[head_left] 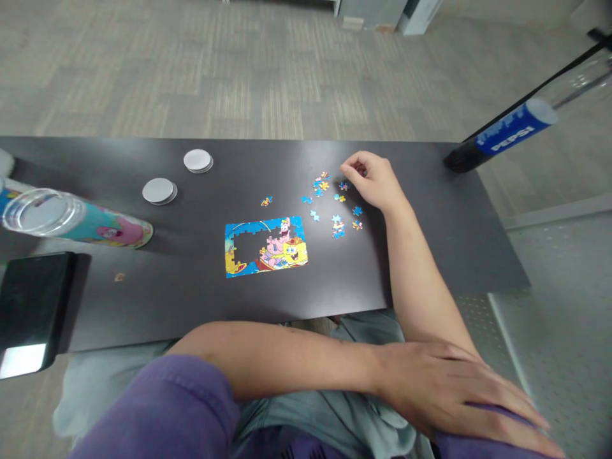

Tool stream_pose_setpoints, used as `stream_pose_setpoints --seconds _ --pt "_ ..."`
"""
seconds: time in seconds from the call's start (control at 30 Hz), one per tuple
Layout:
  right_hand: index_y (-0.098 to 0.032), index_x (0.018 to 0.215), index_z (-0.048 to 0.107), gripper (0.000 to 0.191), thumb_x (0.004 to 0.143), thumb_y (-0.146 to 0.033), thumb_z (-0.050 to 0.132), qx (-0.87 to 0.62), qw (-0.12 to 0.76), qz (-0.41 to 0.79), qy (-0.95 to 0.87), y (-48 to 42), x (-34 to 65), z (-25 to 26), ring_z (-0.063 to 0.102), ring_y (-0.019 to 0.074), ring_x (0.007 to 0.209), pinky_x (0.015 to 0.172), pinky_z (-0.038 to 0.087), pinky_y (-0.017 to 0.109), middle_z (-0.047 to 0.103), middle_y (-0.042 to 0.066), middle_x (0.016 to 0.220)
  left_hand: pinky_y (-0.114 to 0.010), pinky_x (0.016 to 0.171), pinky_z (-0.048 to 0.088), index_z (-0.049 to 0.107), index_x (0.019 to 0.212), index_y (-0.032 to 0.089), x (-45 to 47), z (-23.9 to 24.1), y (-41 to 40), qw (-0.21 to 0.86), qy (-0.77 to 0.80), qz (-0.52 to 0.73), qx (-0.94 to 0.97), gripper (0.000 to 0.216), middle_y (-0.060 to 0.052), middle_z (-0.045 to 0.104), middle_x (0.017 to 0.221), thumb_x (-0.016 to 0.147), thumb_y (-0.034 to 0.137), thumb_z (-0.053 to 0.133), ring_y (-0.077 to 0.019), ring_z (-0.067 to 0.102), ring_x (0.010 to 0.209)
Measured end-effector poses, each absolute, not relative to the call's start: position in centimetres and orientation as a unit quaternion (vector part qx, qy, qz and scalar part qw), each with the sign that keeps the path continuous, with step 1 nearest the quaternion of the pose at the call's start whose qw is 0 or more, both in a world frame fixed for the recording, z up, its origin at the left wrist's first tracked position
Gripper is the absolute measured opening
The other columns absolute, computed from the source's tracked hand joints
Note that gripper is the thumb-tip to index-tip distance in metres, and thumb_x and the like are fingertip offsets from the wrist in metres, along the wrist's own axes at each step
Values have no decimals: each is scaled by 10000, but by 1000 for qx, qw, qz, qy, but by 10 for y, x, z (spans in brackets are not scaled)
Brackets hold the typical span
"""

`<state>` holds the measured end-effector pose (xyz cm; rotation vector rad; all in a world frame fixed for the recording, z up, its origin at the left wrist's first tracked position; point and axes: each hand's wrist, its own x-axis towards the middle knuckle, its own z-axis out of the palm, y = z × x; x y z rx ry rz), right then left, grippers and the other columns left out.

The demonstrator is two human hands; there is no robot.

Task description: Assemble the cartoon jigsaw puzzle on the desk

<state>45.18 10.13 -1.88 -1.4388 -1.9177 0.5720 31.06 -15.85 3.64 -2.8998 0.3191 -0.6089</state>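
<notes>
My right hand is at the far side of the table, its fingers curled and thumb and forefinger close together. Whatever may be in that pinch is hidden. Just left of and below it lie several loose jigsaw pieces, mostly blue and yellow. A partly assembled cartoon jigsaw puzzle is flat nearer to me, with a dark gap in its middle and left. One loose orange-and-blue piece sits above the puzzle. My left hand rests flat across my right forearm, fingers stretched out, holding nothing.
On the left are two stacks of white discs, a clear tube with a cartoon label, and a black device at the table edge. A Pepsi bottle stands at the far right. A small brown bit lies on the dark table.
</notes>
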Motion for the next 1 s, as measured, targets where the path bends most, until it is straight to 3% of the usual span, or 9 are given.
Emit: stream_pose_setpoints --seconds 0.1,0.27,0.47,0.57,0.6,0.67,0.77,0.87,1.0 --pt "-313 1027 809 150 1070 -444 868 -561 308 216 -737 99 463 -15 670 316 926 1043 604 538 812 83 1034 -246 1381 438 636 1919 570 322 25 -162 84 131 -226 -962 974 203 531 2007 1190 204 104 36 468 1836" --pt "-297 1092 880 43 1071 -334 876 -554 260 225 -758 94 471 -10 677 295 924 1017 607 523 788 85 1068 -427 1288 574 571 1925 642 324 16 -163 112 106 -249 -956 921 250 513 2008 1215 262 124 68 452 1827" --pt "-321 1235 938 195 1047 -356 979 -529 234 251 -776 104 452 -5 614 238 857 1014 650 499 776 50 1167 -389 1278 618 626 1925 587 318 16 -151 83 95 -276 -953 928 158 566 2011 1213 233 150 30 520 1822" --pt "-338 1219 961 268 989 -438 1054 -511 215 269 -787 112 449 -1 610 236 867 993 648 483 759 38 1152 -499 1044 710 559 1970 557 319 20 -144 77 84 -257 -960 869 144 501 2061 1226 294 195 25 467 1862" --pt "-341 1206 964 288 978 -481 1069 -506 217 274 -789 113 449 0 615 242 876 976 645 480 754 40 1139 -537 951 710 531 1981 559 320 22 -143 80 91 -242 -963 822 124 506 2068 1232 367 250 -6 452 1883" --pt "-341 1156 959 331 962 -574 1091 -497 230 283 -787 113 449 1 627 263 891 931 632 482 747 55 1108 -590 778 664 531 1958 602 326 25 -142 95 119 -187 -970 779 8 612 2011 1185 598 439 -161 515 1891" --pt "-340 1068 931 373 941 -638 1117 -491 259 299 -776 110 447 -1 626 303 891 849 596 496 744 85 1060 -575 617 545 672 1821 697 337 26 -149 112 134 -74 -982 874 -184 771 1715 958 828 689 -408 761 1685" --pt "-339 1043 913 352 953 -605 1125 -486 279 302 -771 108 446 -6 609 317 883 833 575 516 757 103 1069 -544 584 501 790 1715 699 348 20 -164 92 107 -34 -989 853 -224 789 1562 882 861 705 -438 863 1497" --pt "-323 1182 962 294 1007 -523 1088 -466 282 275 -792 112 448 -10 538 261 806 880 561 522 780 119 1186 -515 582 517 805 1709 692 356 11 -182 35 81 -33 -996 846 -221 780 1524 885 834 676 -421 891 1413"
